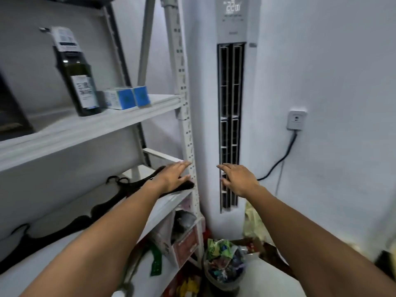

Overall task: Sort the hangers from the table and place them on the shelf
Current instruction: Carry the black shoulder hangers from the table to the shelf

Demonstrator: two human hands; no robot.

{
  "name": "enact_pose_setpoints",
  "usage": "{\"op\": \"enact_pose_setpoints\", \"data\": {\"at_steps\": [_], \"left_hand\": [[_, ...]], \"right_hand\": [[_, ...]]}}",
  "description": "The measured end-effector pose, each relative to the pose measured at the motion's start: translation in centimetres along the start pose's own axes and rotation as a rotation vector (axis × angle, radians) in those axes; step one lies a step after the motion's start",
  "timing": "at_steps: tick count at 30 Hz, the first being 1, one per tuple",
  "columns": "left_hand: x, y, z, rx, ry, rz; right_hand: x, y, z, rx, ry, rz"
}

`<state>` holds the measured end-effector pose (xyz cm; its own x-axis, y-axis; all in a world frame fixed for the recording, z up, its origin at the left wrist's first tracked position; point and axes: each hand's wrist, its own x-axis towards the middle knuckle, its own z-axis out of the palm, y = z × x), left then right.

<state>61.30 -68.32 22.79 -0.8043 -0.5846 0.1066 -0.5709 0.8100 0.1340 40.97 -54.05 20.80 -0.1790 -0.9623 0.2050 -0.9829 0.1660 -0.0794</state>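
Note:
Black hangers (128, 185) lie on the white lower shelf (171, 200), hooks pointing left. More black hangers (70, 226) lie further left on the same shelf. My left hand (173, 176) hovers flat, fingers straight, over the right end of the nearer hangers by the shelf's front post; whether it touches them I cannot tell. My right hand (237, 179) is stretched out with straight fingers in front of the air conditioner (231, 103) and holds nothing.
The upper shelf (96, 129) carries a dark bottle (79, 82) and blue-and-white boxes (126, 99). A perforated shelf post (184, 103) stands between the shelves and the air conditioner. A full waste bin (222, 262) stands on the floor below. A wall socket (296, 120) with cable is at right.

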Motion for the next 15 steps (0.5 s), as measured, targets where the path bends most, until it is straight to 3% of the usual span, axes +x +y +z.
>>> {"op": "enact_pose_setpoints", "data": {"at_steps": [15], "left_hand": [[12.7,22.6,6.9,-0.002,-0.109,0.507]], "right_hand": [[-18.2,17.6,-2.5,-0.091,-0.015,0.53]]}}
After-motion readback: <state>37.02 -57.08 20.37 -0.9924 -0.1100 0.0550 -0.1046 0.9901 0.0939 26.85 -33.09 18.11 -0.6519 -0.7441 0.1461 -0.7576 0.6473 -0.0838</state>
